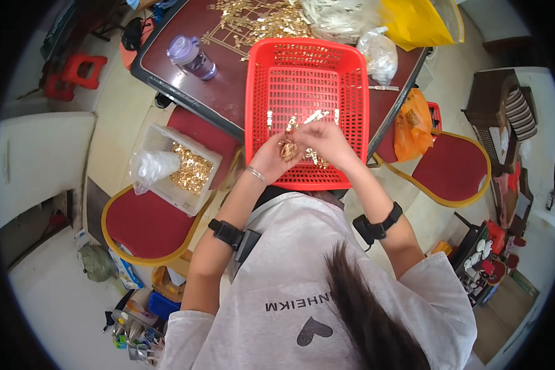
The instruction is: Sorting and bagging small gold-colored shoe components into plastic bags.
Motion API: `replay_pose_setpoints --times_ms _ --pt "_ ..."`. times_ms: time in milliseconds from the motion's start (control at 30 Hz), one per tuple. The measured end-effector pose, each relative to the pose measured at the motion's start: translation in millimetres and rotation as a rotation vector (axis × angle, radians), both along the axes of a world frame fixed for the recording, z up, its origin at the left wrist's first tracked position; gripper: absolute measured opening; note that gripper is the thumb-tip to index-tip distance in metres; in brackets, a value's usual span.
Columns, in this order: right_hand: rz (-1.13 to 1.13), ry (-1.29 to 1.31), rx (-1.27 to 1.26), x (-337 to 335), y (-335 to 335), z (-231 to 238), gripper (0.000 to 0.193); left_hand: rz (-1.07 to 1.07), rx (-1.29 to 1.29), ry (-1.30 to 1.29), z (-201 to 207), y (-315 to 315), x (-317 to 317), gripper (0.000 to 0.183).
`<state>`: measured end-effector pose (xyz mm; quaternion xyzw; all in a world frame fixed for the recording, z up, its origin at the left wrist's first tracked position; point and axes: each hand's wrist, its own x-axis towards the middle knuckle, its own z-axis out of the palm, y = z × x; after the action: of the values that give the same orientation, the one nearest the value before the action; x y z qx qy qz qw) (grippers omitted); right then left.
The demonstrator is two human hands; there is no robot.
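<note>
Both hands meet over the near half of a red plastic basket (362, 92). My left hand (272, 155) is cupped around a small bunch of shiny gold pieces (288, 150). The fingers of my right hand (328, 139) are pinched together right beside that bunch; whatever is between their tips is too small to make out. More gold pieces (317, 116) lie on the basket floor beyond and beneath my hands. The basket's near end is close against my body, and its far end rests over the table.
The dark red table (222, 102) carries a purple bottle (193, 58), a gold heap (271, 21), clear bags (377, 55) and a yellow bag (416, 21). A white crate (206, 185) of gold pieces sits on the left chair (143, 225). An orange bag (413, 126) hangs near the right chair (453, 169).
</note>
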<state>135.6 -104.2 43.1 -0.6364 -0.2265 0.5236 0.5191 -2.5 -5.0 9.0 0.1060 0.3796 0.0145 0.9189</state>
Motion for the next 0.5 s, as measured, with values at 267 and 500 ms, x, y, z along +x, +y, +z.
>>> replay_pose_setpoints --times_ms 267,500 --pt "0.087 -1.001 -0.692 69 7 -123 0.05 -0.046 -0.2 -0.052 -11 2 -23 0.017" --pt "-0.088 -0.978 -0.377 57 17 -160 0.021 0.076 -0.144 0.013 -6 4 -37 0.017"
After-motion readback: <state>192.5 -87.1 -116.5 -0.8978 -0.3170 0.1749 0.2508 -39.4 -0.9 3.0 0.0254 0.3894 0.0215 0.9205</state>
